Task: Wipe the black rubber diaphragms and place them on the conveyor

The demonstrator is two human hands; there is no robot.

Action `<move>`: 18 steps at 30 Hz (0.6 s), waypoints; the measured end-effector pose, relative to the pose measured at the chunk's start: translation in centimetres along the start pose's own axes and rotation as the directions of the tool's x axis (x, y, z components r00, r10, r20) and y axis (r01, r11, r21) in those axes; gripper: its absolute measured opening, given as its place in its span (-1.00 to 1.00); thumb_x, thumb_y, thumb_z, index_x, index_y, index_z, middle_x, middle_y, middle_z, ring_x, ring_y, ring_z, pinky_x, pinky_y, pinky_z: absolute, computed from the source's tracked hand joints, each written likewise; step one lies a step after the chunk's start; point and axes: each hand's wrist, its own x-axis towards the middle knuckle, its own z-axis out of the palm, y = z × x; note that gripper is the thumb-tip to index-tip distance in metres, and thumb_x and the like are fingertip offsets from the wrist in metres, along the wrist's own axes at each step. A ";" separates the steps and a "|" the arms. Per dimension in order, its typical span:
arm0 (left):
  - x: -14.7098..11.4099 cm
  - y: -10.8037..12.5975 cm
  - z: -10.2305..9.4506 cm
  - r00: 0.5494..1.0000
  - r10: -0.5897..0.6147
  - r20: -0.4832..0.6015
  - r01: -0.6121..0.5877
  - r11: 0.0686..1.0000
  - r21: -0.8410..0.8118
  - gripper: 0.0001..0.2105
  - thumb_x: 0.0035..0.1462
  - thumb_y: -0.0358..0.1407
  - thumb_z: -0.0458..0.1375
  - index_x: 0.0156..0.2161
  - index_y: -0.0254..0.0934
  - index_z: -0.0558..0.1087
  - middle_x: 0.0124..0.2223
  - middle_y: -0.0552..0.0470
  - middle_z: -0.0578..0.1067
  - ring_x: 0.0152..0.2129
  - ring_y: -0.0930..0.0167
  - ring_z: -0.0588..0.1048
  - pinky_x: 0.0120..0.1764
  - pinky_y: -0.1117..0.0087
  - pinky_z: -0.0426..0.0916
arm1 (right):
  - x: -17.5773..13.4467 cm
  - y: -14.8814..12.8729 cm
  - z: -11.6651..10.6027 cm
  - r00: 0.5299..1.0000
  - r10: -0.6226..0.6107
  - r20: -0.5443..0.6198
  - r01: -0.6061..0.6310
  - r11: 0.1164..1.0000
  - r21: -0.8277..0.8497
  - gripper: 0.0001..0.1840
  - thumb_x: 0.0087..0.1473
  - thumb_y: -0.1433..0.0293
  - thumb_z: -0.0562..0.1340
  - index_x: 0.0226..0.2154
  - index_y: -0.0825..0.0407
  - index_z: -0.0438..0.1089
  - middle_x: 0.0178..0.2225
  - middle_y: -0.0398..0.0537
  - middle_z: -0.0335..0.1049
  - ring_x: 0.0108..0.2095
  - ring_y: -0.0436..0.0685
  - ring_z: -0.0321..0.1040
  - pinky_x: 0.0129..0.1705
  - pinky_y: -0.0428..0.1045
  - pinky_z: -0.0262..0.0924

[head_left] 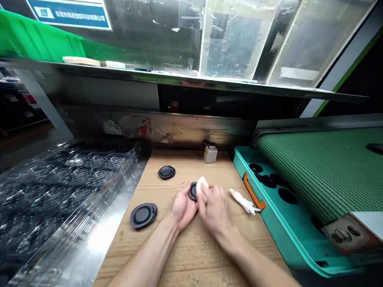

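Note:
My left hand (183, 207) is closed around a round black plastic part (192, 191), holding it over the cardboard sheet (200, 261). Pinched in my right hand (215, 206) is a white wiping pad (202, 183), pressed against or right beside the face of that part; the exact contact is hidden by my fingers. Two similar black parts lie on the cardboard to the left, one farther back (166, 172) and a larger-looking one (143, 216) nearer me. A crumpled white glove or cloth (244, 201) rests to the right of my right hand.
A small bottle (210, 153) with a metal top stands at the cardboard's back. On the right, a teal bin (279, 238) with black parts sits under a green conveyor belt (332, 165). Clear plastic trays (64, 197) of black parts fill the left. A shelf (193, 80) crosses above.

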 end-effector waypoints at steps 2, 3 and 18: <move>0.0 0.1 0.0 1.000 -0.013 -0.002 0.013 1.000 -0.014 -0.73 0.27 -0.27 -0.01 -0.10 -0.38 0.46 -0.01 -0.21 0.51 -0.05 0.24 0.48 0.06 0.18 0.36 | 0.1 0.4 0.1 0.999 -0.042 0.028 0.042 0.999 0.027 -0.59 0.19 0.32 0.08 0.08 -0.07 0.33 -0.11 0.09 0.28 -0.13 0.23 0.22 -0.11 0.10 0.24; -0.1 0.1 0.0 1.000 -0.009 -0.001 0.009 1.000 -0.020 -0.74 0.27 -0.28 -0.02 -0.11 -0.38 0.46 -0.01 -0.21 0.50 -0.05 0.24 0.48 0.06 0.18 0.36 | 0.3 0.8 0.1 1.000 -0.022 0.010 0.022 0.999 0.032 -0.61 0.18 0.32 0.10 0.06 -0.06 0.34 -0.12 0.09 0.29 -0.12 0.23 0.22 -0.09 0.11 0.23; 0.0 0.0 0.6 0.999 0.034 0.001 -0.034 0.998 -0.052 -0.72 0.26 -0.26 -0.02 -0.07 -0.39 0.41 0.03 -0.25 0.47 -0.02 0.17 0.46 0.10 0.07 0.28 | 1.0 1.6 -2.0 0.972 0.035 0.231 -0.145 0.865 0.480 -0.72 0.13 0.29 0.16 -0.08 -0.04 0.32 -0.19 -0.10 0.46 -0.18 0.12 0.38 -0.15 -0.01 0.21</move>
